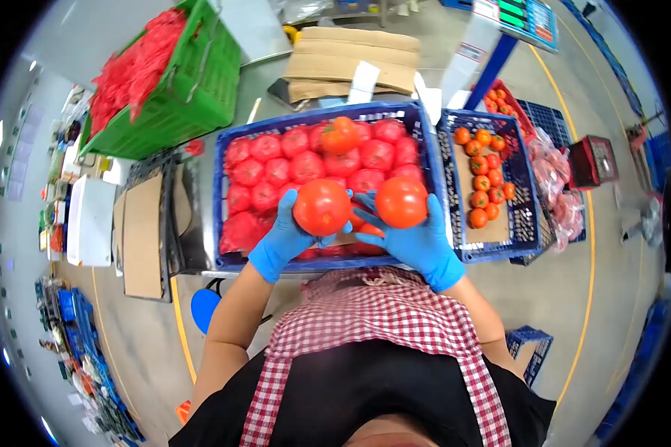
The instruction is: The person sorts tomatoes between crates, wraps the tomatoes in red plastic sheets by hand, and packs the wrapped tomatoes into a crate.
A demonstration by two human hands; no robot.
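The left hand (282, 237) cupped one tomato (322, 207), fingers wrapped partway round; the right hand (427, 249), fingers more spread, cradled a second tomato (401, 202). A gap crossed by fingertips parted these round fruits, both over the near half of the blue crate (313, 121). Netted tomatoes (306, 165) lay inside it; just off its right edge, nearer the right hand, stood a smaller crate (525, 201).

From my end I get bright blue on the gloves (434, 264), orange-red on the two big tomatoes (322, 207), pinkish red on the wrapped fruit (306, 167). I see a red-and-white checked apron (365, 316), black shirt (350, 380), green crate (209, 82), tan cardboard (358, 59) and yellow floor lines (593, 231).
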